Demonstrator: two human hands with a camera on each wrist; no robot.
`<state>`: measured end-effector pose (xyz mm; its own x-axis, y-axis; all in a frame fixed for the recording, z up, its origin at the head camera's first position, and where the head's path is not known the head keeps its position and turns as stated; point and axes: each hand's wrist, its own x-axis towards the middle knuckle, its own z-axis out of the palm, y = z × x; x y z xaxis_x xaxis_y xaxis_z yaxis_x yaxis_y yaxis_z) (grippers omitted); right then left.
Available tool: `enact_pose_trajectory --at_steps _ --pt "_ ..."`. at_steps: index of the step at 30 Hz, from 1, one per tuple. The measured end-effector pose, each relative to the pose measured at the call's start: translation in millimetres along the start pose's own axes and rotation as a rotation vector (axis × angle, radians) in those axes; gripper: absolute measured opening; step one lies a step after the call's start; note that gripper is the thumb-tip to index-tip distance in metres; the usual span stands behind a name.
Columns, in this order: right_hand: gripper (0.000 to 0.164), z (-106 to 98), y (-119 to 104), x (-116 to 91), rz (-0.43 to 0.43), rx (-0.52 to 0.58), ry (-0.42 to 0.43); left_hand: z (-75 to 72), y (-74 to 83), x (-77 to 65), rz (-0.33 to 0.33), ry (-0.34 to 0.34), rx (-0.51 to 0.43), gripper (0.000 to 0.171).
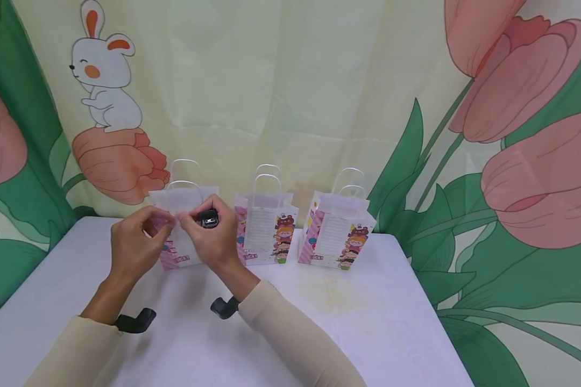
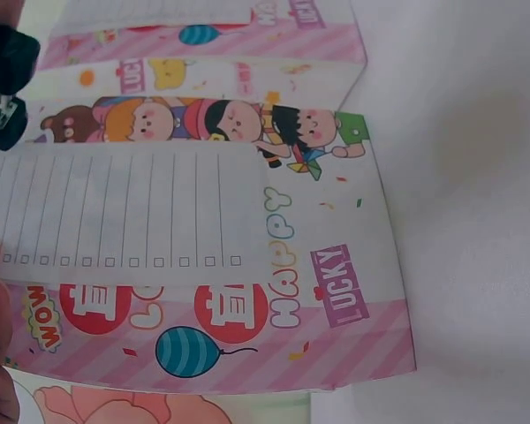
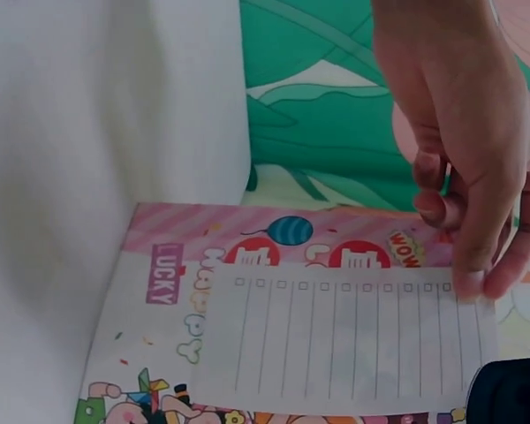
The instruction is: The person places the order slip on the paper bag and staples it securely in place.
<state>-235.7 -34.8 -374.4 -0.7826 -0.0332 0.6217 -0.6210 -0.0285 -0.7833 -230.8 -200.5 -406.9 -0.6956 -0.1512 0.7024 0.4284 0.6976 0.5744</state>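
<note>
At the leftmost gift bag, my two hands meet near the upper left of its front. My left hand pinches the top corner of a white lined sheet with small checkboxes, which lies against the bag's printed front. In the right wrist view, the left thumb lies on that corner. My right hand grips a small black tool with a shiny metal part, its exact kind unclear. Its fingertips come close to the left ones; whether they also touch the sheet, I cannot tell.
Two similar bags, a middle one and a right one, stand upright with lined sheets on their fronts and pale loop handles above. All are on a white-covered table. A curtain printed with tulips and a rabbit hangs behind.
</note>
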Motion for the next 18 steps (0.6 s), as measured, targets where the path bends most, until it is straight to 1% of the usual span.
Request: enact_pose_trajectory --at_steps 8,12,18 --pt "0.018 -4.2 3.5 13.6 -0.021 0.111 0.001 1.2 0.0 0.8 0.021 0.0 -0.002 0.017" --pt "0.017 -3.3 1.2 17.7 -0.025 0.129 -0.012 1.3 -0.6 0.7 0.022 0.002 0.006 0.016" --pt "0.017 0.7 0.6 23.3 -0.055 0.145 -0.028 1.4 -0.6 0.3 0.018 0.003 0.023 0.018"
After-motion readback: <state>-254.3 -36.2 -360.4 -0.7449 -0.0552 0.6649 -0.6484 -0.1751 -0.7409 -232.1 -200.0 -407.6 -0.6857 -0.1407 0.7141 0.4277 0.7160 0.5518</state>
